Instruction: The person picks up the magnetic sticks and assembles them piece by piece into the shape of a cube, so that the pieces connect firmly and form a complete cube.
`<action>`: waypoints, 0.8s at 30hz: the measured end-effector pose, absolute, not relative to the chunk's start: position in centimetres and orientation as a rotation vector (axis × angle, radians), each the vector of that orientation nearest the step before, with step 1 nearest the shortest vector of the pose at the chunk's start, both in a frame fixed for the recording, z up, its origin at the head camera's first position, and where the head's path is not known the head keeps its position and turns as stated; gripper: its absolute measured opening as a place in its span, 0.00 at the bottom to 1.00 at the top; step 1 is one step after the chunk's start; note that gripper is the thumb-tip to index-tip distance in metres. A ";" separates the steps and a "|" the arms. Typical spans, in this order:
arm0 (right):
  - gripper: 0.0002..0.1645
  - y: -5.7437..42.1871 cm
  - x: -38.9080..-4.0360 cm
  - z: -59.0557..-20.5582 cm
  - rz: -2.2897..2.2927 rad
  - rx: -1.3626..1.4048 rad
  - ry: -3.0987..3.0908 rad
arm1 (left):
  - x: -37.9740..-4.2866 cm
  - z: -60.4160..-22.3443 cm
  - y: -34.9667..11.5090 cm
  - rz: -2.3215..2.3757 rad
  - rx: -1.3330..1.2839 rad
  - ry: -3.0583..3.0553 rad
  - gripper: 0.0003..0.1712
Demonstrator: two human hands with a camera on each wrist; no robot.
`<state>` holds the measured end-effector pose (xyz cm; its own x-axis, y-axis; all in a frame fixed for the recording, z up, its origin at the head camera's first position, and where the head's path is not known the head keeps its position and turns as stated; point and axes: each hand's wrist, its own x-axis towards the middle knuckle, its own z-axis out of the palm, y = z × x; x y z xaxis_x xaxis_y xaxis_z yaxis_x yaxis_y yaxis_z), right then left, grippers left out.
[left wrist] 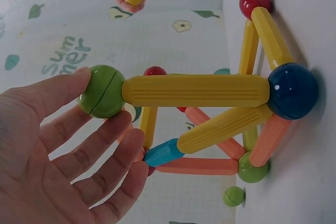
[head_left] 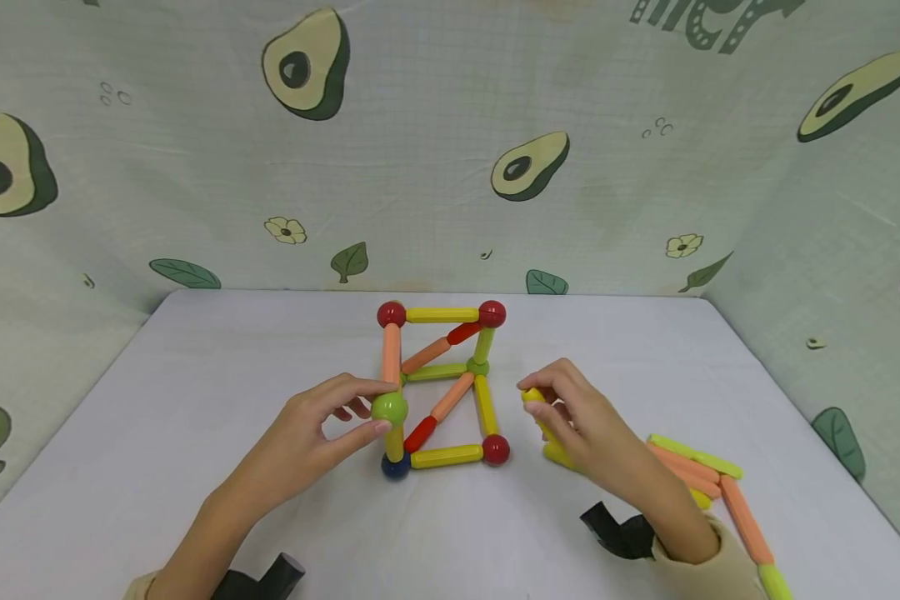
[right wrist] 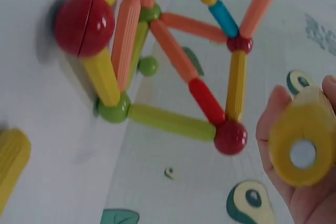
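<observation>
A magnetic-rod frame with red, green and blue balls stands mid-table. My left hand point(head_left: 318, 427) pinches a green ball point(left wrist: 101, 92) between thumb and fingers. That ball tops a yellow rod point(left wrist: 197, 91) rising from the blue ball point(head_left: 395, 466) at the near left corner. To the right of the frame, my right hand point(head_left: 587, 421) holds a loose yellow rod point(head_left: 531, 395), apart from the structure. In the right wrist view a round silvery magnet point(right wrist: 303, 153) shows in this rod's end. Red balls point(head_left: 492, 313) join rods at the frame's far top.
Another yellow rod point(head_left: 559, 456) lies on the table under the right hand. Orange, green and yellow rods point(head_left: 746, 518) lie at the right, partly behind the right forearm. A loose green ball point(left wrist: 234, 196) sits by the frame. A printed cloth point(head_left: 435, 167) hangs behind the table.
</observation>
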<state>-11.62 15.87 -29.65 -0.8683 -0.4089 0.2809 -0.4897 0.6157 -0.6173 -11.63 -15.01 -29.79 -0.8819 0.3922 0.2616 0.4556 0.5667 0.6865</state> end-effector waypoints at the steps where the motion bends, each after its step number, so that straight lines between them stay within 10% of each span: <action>1: 0.13 15.4 -11.5 -29.7 1.088 0.795 -2.717 | -11.6 -29.8 -15.0 -1.226 -0.737 -2.706 0.19; 24: 0.13 7.3 -13.2 -28.3 1.074 1.110 -2.645 | -11.8 -30.2 -15.2 -1.225 -0.788 -2.650 0.20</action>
<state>-13.16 7.29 -28.34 -0.7346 -0.5975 0.3215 -0.6525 0.4922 -0.5762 -11.78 -15.22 -30.24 -0.8578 0.4076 0.3132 0.5026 0.5375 0.6771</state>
